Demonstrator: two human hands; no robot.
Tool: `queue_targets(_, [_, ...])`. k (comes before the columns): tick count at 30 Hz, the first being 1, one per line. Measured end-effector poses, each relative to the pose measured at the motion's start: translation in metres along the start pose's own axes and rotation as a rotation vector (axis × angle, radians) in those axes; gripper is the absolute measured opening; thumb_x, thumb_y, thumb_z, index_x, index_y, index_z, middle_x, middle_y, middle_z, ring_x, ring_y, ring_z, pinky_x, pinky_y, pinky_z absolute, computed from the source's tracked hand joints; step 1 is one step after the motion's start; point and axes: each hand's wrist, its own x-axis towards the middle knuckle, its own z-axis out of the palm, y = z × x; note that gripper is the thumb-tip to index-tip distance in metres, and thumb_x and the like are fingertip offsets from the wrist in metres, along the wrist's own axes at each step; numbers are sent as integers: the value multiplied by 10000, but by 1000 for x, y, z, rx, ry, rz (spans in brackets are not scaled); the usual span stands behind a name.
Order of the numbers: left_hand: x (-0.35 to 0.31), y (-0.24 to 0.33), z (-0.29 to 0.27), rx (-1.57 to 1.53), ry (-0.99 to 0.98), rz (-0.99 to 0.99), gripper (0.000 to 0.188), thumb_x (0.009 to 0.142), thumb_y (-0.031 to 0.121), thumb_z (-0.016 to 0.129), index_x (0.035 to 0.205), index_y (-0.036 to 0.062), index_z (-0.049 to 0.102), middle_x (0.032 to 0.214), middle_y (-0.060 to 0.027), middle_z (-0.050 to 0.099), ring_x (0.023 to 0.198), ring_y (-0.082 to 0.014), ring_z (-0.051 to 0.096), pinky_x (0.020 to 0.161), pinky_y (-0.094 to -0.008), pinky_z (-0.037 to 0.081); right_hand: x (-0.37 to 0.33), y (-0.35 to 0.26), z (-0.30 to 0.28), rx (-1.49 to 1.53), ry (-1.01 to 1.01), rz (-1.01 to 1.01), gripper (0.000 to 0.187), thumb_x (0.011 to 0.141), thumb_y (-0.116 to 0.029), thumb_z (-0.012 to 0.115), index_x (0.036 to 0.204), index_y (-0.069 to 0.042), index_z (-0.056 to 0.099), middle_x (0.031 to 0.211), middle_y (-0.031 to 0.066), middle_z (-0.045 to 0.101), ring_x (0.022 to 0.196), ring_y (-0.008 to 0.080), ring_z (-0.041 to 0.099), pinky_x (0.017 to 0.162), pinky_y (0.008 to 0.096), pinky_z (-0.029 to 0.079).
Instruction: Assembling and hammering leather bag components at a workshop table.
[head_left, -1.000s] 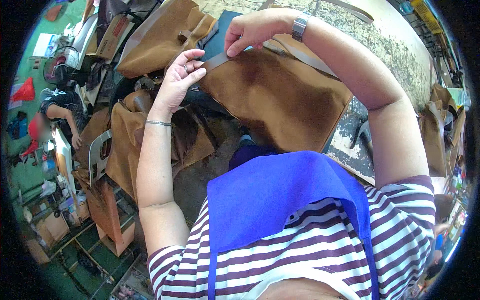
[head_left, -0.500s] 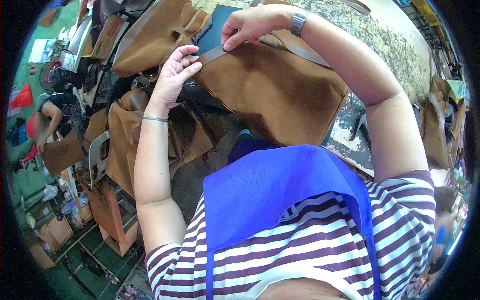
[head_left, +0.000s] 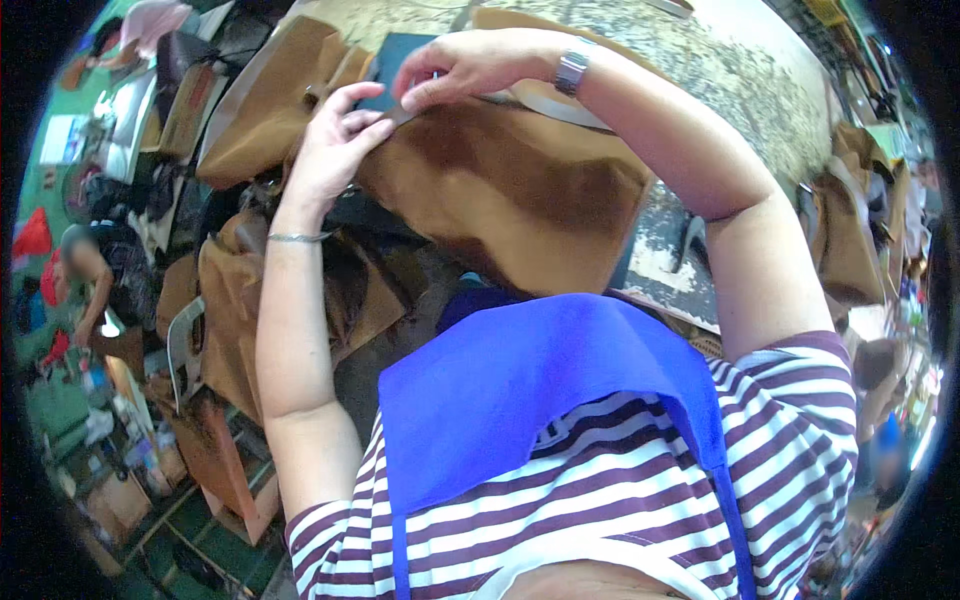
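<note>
A large brown leather panel [head_left: 520, 190], suede-like on its face, hangs over the near edge of the worktable in front of me. Along its upper left edge runs a narrow grey-brown strip [head_left: 402, 115]. My left hand [head_left: 335, 145] pinches the strip's end at the panel's corner between thumb and fingers. Close beside it, my right hand [head_left: 450, 72] presses the same strip with thumb and fingertips, palm turned down. A paler strap [head_left: 560, 105] curves across the panel's far side, partly behind my right forearm. The fingertips are slightly blurred.
Another brown leather piece [head_left: 265, 110] lies left of the panel, and more leather [head_left: 235, 300] hangs below it. A dark curved tool [head_left: 690, 243] rests on the worn tabletop [head_left: 740, 110]. A person [head_left: 95, 280] works at the far left; leather pieces [head_left: 850, 230] hang at right.
The whole view has shifted, so most things appear further left. My right hand has come closer to my left along the strip, leaving less of it showing between them.
</note>
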Motion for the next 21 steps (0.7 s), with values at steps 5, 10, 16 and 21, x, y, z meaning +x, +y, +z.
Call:
queue_targets(5, [10, -1, -20, 21, -48, -6, 416, 855, 16, 637, 1225, 66, 453, 924, 6, 590, 862, -58, 560, 809, -203, 453, -105, 55, -61, -282, 223, 545, 630, 889, -550, 504, 1259, -42, 536, 1211, 177, 594, 1123, 307, 554, 938, 392, 433])
queue_targets(10, [46, 17, -36, 297, -145, 4, 345, 874, 46, 609, 1185, 70, 461, 907, 24, 559, 873, -48, 523, 826, -203, 420, -207, 91, -35, -275, 298, 740, 696, 874, -444, 601, 1412, -87, 342, 1011, 130, 644, 890, 230, 612, 805, 349, 487])
queue_targets(16, [77, 18, -34, 462, -391, -14, 322, 861, 46, 591, 1159, 101, 486, 877, 38, 529, 832, -55, 479, 776, -214, 395, -249, -1, 39, 69, 165, 770, 705, 858, -346, 644, 1412, -66, 310, 865, 147, 662, 802, 221, 645, 706, 355, 503])
queue_targets(21, [83, 7, -16, 378, -453, 59, 266, 884, 51, 575, 1130, 96, 484, 909, 22, 543, 860, -64, 487, 799, -222, 399, -202, -53, 84, -362, 609, 557, 521, 726, -508, 719, 927, -35, 635, 890, 144, 640, 861, 302, 620, 773, 392, 486])
